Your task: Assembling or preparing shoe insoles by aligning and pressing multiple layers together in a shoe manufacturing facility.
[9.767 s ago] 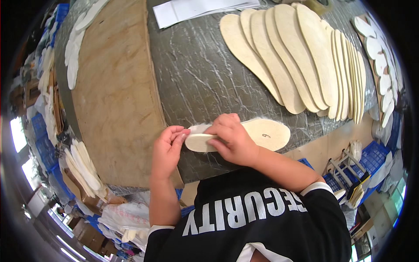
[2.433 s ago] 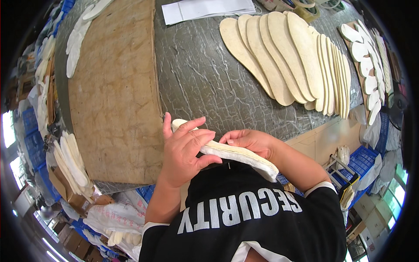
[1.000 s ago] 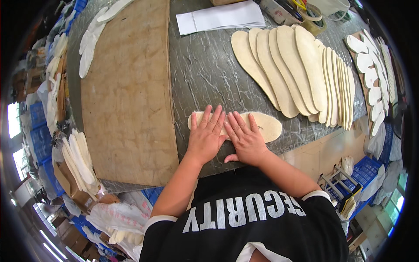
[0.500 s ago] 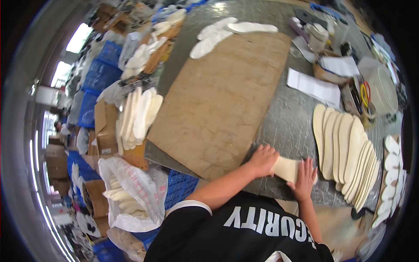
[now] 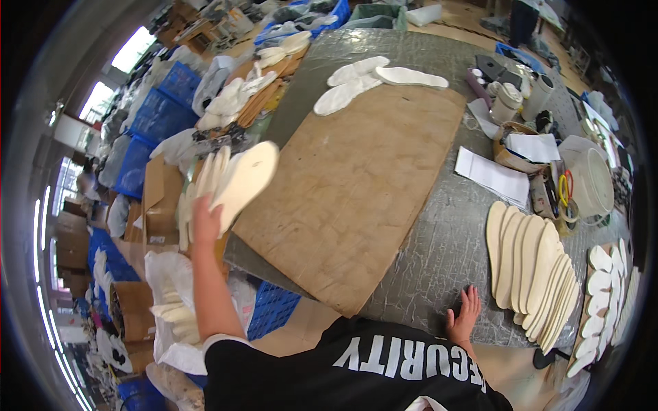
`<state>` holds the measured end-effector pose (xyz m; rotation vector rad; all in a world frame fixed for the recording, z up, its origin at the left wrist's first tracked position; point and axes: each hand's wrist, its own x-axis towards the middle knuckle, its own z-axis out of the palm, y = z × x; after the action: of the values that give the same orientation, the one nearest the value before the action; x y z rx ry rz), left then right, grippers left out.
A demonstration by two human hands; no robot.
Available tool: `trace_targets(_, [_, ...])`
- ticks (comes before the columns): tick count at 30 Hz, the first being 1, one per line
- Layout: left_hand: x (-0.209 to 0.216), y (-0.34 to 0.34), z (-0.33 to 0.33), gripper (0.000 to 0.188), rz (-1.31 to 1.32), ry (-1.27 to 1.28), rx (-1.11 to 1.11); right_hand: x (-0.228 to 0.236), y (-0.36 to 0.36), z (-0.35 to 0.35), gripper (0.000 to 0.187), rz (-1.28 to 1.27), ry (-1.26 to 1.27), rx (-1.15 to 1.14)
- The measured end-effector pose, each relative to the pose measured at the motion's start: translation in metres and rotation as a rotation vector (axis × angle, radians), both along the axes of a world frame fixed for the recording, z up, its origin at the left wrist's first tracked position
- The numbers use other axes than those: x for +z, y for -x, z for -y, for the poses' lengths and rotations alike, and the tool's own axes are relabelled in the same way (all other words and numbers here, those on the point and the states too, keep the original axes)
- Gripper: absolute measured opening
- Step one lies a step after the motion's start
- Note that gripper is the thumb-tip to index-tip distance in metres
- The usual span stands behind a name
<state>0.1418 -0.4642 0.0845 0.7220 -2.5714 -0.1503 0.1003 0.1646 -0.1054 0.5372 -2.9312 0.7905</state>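
While the left fingers (image 5: pixel 205 207) apparently clamp the insole (image 5: pixel 248 177), its long axis slants away and rightward.

Bright windows (image 5: pixel 133 49) and strip lights (image 5: pixel 45 205) at left, seemingly tan floor (image 5: pixel 444 35) beyond a grey table (image 5: pixel 425 274)

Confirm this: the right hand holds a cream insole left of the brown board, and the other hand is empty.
Wrong hand: in the head view, the left hand holds the cream insole left of the brown board; the right hand is empty.
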Motion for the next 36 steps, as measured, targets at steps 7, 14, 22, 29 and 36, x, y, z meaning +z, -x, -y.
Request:
trace_targets(7, [-0.092,0.104,-0.022,0.033,0.100,-0.071,-0.096,0.011,0.004,0.009,0.048,0.033,-0.013,0.061])
trace_targets(14, [-0.158,0.300,-0.043,0.034,-0.085,-0.975,0.032,-0.003,0.015,0.022,0.044,0.060,0.111,-0.183])
trace_targets(22, [-0.186,0.415,0.000,0.023,-0.609,-1.583,0.517,0.008,0.014,0.024,0.042,0.081,-0.016,-0.104])
trace_targets(29, [-0.147,0.413,-0.022,0.016,-0.746,-1.953,0.473,0.004,0.012,0.023,0.045,0.058,-0.072,-0.096])
trace_targets(36, [-0.133,0.276,-0.174,0.023,-0.604,-2.413,0.324,0.007,0.008,0.026,0.047,0.070,-0.098,-0.115])
